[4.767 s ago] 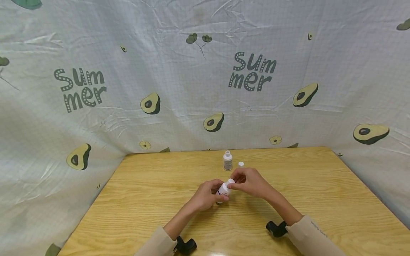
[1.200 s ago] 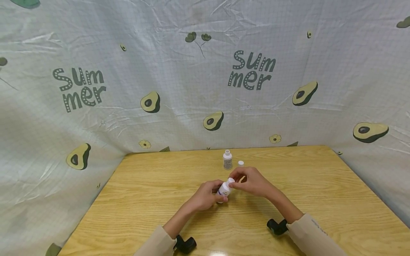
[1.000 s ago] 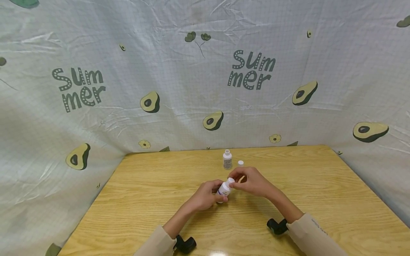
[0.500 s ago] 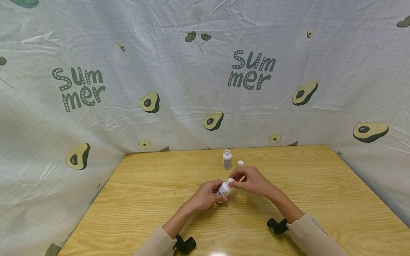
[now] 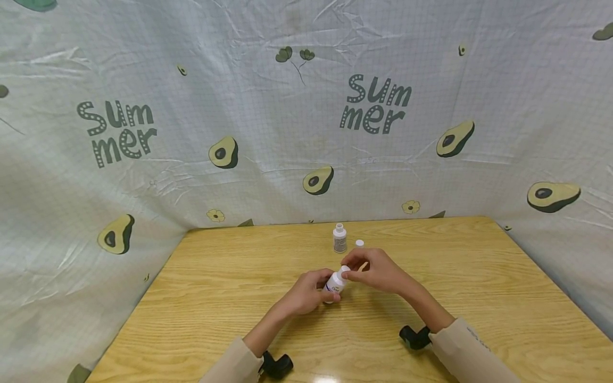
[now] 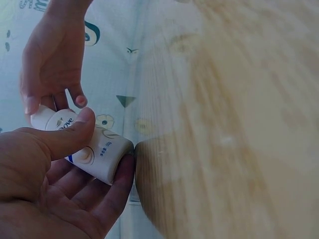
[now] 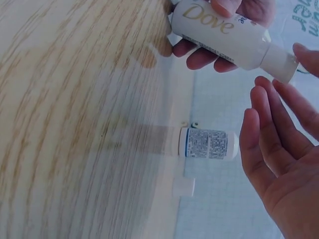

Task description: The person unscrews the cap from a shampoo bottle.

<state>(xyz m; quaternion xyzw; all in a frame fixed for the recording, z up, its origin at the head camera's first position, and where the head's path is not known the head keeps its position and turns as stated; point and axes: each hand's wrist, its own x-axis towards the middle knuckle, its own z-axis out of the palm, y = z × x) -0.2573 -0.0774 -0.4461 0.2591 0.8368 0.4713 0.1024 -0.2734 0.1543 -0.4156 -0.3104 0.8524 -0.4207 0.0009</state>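
Hardly anything has moved since the earlier head frame: both hands stay at the same bottle, right fingers shifting only slightly at its top. Left hand (image 5: 306, 292) grips the white Dove bottle (image 5: 334, 284), fingers curled round the body, thumb across the label side. Bottle is tilted, neck leaning toward the right hand (image 5: 378, 271), base close to the tabletop; can't tell whether it touches. Right hand has a narrow pinch on the white cap (image 7: 280, 63), thumb on one side, index finger on the other; cap sits on the bottle's neck. Remaining right fingers are bent below it, free of the bottle.

Behind the hands, a second bottle (image 5: 340, 242) stands upright, neck open, small print on its label. Loose cap (image 5: 359, 243) rests on the wooden table (image 5: 230, 276) just beside it, apart from it. Beige sleeves (image 5: 474, 351) on both arms, black wrist devices (image 5: 278, 367) below each wrist. Pale cloth (image 5: 273, 106) with avocado and "summer" prints hangs behind the table.
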